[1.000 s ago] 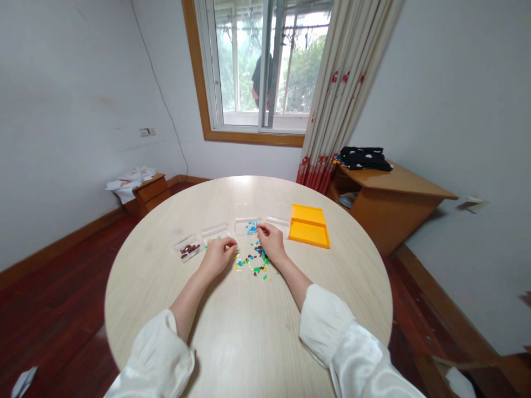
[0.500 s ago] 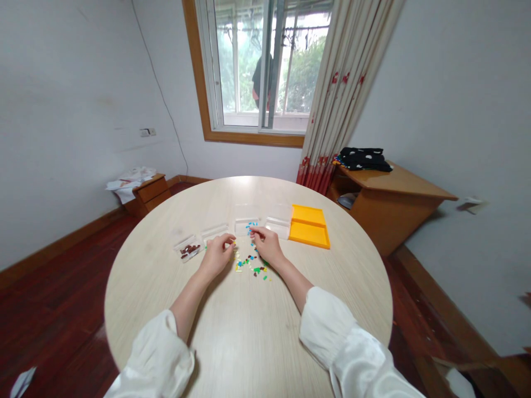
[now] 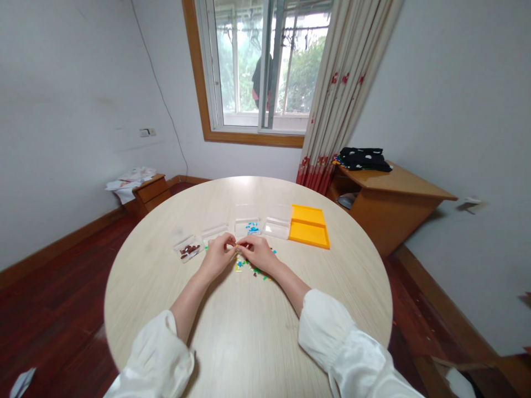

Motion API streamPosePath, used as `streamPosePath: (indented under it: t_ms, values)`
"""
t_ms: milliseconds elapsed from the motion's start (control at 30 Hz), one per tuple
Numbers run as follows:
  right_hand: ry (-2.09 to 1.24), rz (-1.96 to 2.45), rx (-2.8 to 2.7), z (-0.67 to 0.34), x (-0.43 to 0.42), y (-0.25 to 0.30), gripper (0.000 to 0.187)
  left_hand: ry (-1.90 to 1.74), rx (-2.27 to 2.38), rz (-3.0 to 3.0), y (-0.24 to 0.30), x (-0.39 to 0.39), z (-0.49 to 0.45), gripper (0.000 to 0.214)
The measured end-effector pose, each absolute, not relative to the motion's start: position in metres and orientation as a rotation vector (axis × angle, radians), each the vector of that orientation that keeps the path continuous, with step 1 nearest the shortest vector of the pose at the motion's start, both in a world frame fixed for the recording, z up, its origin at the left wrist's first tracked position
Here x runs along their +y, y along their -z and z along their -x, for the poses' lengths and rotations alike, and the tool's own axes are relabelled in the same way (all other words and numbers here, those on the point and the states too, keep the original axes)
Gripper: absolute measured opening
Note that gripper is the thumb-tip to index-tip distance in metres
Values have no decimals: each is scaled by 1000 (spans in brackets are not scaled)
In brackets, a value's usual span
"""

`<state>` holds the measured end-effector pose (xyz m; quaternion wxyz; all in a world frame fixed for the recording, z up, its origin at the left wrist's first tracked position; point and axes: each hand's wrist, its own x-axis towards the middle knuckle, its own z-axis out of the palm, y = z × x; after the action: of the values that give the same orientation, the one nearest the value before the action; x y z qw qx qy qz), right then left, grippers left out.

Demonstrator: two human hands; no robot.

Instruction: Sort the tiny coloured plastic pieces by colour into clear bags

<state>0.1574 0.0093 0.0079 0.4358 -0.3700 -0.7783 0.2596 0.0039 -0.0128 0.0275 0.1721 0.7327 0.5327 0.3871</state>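
Note:
My left hand (image 3: 219,256) and my right hand (image 3: 260,254) meet fingertip to fingertip over the table, both pinched. A tiny yellow piece shows where the fingertips join, though which hand holds it is hard to make out. Below and around them lie loose small toy building bricks (image 3: 240,264) in yellow, green, blue and brown, partly hidden by my right hand. Just beyond, a clear box (image 3: 237,228) holds blue bricks (image 3: 253,228). Left of my left hand, another clear box (image 3: 179,246) contains dark brown bricks (image 3: 189,250).
A clear box (image 3: 213,229) stands behind my left hand, and another (image 3: 277,228) sits right of the blue bricks. Beside that lies an open yellow case (image 3: 309,233). The round table (image 3: 249,331) has a wooden desk (image 3: 398,188) behind it at right.
My right hand has moved back from the box with the blue bricks, leftward to my left hand's fingertips. More blue bricks now show in that box. My left hand has hardly moved.

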Motion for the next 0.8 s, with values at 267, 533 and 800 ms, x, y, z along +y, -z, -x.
streamPosePath:
  t_ms: [267, 533, 800]
  values:
    - [-532, 1004, -1826, -169, 14, -11, 14, -1112, 1566, -2063, -30, -15, -4, 9]
    - [-268, 1178, -1436, -235, 34, -18, 17, -1151, 1719, -2000, -29, -15, 0, 31]
    - [6, 1334, -1425, -288, 41, -13, 22, -1161, 1835, -1973, -29, -15, 2, 35]
